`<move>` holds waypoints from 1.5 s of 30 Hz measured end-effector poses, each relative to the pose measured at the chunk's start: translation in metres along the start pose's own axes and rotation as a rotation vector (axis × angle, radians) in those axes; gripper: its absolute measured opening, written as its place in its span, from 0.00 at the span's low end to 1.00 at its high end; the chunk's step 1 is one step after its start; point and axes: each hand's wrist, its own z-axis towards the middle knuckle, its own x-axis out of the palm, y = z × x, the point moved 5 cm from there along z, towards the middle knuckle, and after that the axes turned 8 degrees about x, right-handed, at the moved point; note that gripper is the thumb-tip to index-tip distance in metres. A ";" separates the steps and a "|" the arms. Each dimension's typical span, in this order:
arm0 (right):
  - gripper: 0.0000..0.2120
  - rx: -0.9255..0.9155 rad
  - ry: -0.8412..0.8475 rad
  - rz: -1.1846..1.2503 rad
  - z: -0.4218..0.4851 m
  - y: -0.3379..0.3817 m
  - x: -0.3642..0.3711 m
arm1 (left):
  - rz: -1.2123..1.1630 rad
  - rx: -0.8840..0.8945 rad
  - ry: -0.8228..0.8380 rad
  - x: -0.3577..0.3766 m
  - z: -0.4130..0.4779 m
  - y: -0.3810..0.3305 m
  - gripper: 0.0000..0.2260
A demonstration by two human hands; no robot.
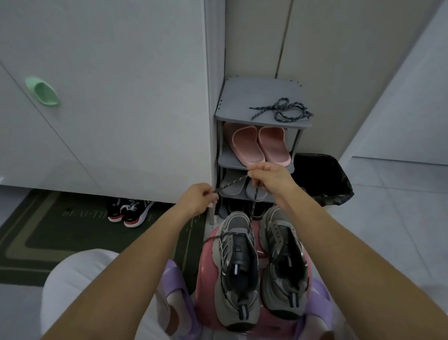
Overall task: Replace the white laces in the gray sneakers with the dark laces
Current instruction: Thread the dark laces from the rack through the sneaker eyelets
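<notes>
Both hands pinch a dark lace (pixel 232 181) above two gray sneakers (pixel 239 268) on a pink stool (pixel 205 269): left hand (pixel 198 198) its end, right hand (pixel 267 174) farther along. Fingertips are hidden. Another dark lace (pixel 282 109) lies on the far rack (pixel 233 106).

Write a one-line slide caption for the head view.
Both hands, left and right, pull a dark lace threaded through the left gray sneaker; a spare lace lies on the shoe rack.
</notes>
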 end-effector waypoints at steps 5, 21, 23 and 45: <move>0.09 0.022 -0.118 0.197 -0.002 -0.008 -0.014 | -0.047 -0.137 0.032 0.005 -0.021 0.042 0.08; 0.10 -0.260 0.055 -0.937 -0.016 -0.047 0.042 | -0.802 -0.455 -0.037 0.042 -0.056 0.043 0.02; 0.12 -0.261 0.045 -1.171 -0.019 -0.065 0.045 | -0.986 -0.439 -0.064 0.045 -0.052 0.038 0.01; 0.16 -0.103 0.038 -1.235 -0.029 -0.106 0.041 | -0.167 -0.113 -0.204 0.063 -0.034 0.028 0.08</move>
